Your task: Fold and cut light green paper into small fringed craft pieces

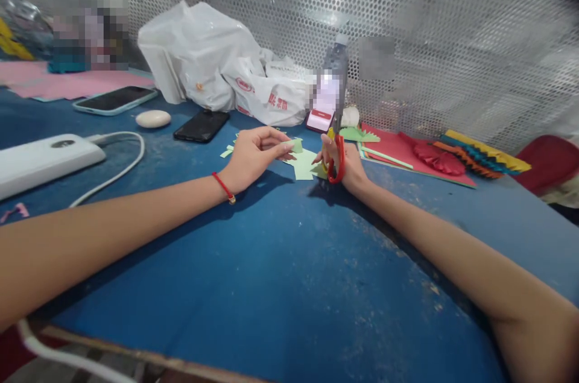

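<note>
My left hand [256,154], with a red string bracelet at the wrist, pinches a small piece of light green paper [297,145] between thumb and fingers. My right hand [346,163] grips red-handled scissors [337,160], held upright just right of the paper. Larger light green paper scraps [304,164] lie on the blue table [280,274] between the two hands.
A white plastic bag [212,63], a water bottle [335,72], a black phone [201,125], a second phone [115,99], a white power bank [43,160] with cable, and red and coloured paper sheets [429,157] lie about. A perforated metal screen [407,9] backs the table.
</note>
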The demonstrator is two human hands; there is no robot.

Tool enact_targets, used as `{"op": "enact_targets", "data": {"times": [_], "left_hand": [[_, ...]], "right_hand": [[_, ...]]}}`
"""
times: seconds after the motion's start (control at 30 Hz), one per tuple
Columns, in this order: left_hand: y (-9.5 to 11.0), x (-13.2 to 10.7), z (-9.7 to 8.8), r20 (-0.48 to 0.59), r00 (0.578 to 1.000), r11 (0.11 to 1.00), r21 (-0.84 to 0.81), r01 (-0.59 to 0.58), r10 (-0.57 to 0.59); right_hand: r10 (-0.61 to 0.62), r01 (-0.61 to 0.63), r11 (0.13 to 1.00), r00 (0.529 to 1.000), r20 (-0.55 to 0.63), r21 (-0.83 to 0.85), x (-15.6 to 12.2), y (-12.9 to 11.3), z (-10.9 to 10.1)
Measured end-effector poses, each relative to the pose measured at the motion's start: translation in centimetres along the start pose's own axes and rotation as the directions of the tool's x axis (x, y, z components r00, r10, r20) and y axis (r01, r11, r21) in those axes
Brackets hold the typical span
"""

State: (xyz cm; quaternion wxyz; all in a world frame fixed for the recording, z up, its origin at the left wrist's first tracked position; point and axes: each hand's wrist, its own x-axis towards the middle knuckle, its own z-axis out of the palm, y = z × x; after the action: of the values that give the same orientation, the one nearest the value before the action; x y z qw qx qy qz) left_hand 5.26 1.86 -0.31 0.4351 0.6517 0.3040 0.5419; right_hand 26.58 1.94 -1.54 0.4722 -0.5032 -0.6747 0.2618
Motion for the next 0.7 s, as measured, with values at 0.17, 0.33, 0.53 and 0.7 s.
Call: {"op": "enact_targets", "data": {"times": [0.17,0.33,0.53,0.7], "left_hand": [[-0.3,-0.1,-0.2,0.006,0.999,0.998,-0.022,0.053,-0.052],[-0.5,-0.1,-0.4,0.015,0.998,0.998,-0.034,0.062,-0.061],[-0.3,-0.2,-0.3,-0.003,0.998,0.998,-0.029,0.055,-0.055],[-0.6,-0.1,-0.4,-0.014,0.999,0.999,-0.015,0.052,-0.052]], "right_hand": [[-0.069,0.061,0.996,0.989,0.128,0.069,-0.5,-1.2,0.1],[-0.08,0.067,0.995,0.98,0.18,0.08,-0.2,-1.3,0.4],[-0.129,0.08,0.977,0.959,0.253,0.195,0.0,-1.0,0.6],[-0.129,0.13,0.991,0.989,-0.072,0.013,-0.6,-1.4,0.4]]}}
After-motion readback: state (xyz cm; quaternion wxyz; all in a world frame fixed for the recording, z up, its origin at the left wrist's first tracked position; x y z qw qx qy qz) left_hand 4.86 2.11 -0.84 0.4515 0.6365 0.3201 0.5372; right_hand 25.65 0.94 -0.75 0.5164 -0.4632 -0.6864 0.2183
